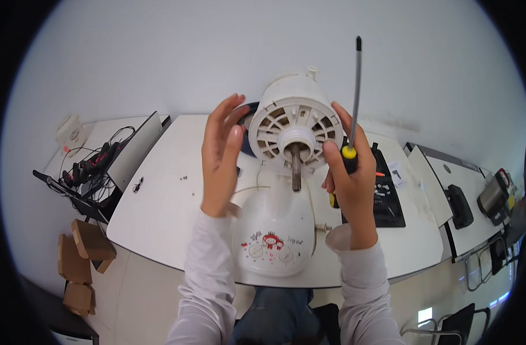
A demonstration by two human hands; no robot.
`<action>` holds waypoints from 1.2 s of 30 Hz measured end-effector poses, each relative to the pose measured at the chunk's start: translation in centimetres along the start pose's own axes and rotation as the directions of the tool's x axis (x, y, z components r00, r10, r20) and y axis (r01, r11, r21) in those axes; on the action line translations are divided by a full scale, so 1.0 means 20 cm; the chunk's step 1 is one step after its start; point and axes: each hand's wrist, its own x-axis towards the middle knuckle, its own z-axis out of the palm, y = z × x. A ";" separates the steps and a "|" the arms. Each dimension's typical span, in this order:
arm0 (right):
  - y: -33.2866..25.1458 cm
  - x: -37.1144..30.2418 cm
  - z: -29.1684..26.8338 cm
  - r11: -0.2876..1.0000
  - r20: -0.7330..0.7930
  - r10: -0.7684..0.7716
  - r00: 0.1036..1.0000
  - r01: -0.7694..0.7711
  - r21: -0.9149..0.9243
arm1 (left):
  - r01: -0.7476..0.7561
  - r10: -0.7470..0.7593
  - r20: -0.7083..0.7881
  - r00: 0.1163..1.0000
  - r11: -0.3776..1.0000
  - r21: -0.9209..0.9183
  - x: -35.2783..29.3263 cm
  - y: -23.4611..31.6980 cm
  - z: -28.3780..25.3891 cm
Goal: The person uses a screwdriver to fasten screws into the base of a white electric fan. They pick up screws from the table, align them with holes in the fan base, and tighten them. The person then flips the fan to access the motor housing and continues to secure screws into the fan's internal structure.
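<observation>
In front of me stands a white electric fan without blades or grille. Its round motor housing [297, 106] faces me, and a bare metal shaft [296, 169] sticks out of the slotted front. Below is the white fan base [274, 261], with two knobs and cartoon prints. My left hand [220, 167] is open beside the housing's left side, fingers spread; I cannot tell if they touch it. My right hand [358, 184] grips a screwdriver [357, 95] with a yellow and black handle, its long shaft pointing up. That hand's fingers lie against the housing's right side.
A black tool case [391, 201] lies open at the right. Small loose parts [183, 177] and a small black item [138, 184] lie on the white table [159, 224]. A dark round object [248, 135] is partly hidden behind the housing. Cardboard boxes [76, 261] stand at the left.
</observation>
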 end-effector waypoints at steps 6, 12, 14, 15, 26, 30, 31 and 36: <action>-0.02 0.01 0.05 0.998 -0.071 -0.023 0.997 0.027 0.057 | -0.306 0.306 -0.035 0.951 0.952 0.004 0.01 -0.06 0.16; 0.04 0.01 0.06 0.980 -0.104 0.004 0.995 0.017 0.200 | -0.357 0.356 -0.021 0.934 0.931 -0.075 0.02 -0.13 0.17; 0.06 0.01 0.06 0.972 -0.111 0.017 0.994 0.010 0.233 | -0.355 0.355 -0.004 0.935 0.935 -0.006 0.02 -0.12 0.16; 0.07 0.01 0.06 0.968 -0.115 0.018 0.993 0.011 0.249 | -0.361 0.362 -0.005 0.932 0.931 0.049 0.02 -0.12 0.15; 0.10 0.02 0.11 0.975 -0.196 -0.035 0.980 0.076 0.208 | -0.384 0.395 -0.115 0.911 0.917 0.106 0.01 -0.16 0.23; 0.11 0.04 0.15 0.984 -0.254 -0.131 0.958 0.157 0.083 | -0.372 0.387 -0.137 0.912 0.920 0.126 0.00 -0.15 0.22; 0.11 0.04 0.15 0.982 -0.256 -0.157 0.954 0.178 0.064 | -0.372 0.388 -0.144 0.910 0.920 0.125 -0.01 -0.14 0.23; 0.12 0.04 0.14 0.982 -0.262 -0.167 0.951 0.184 0.041 | -0.333 0.363 -0.208 0.908 0.929 0.164 -0.02 -0.15 0.25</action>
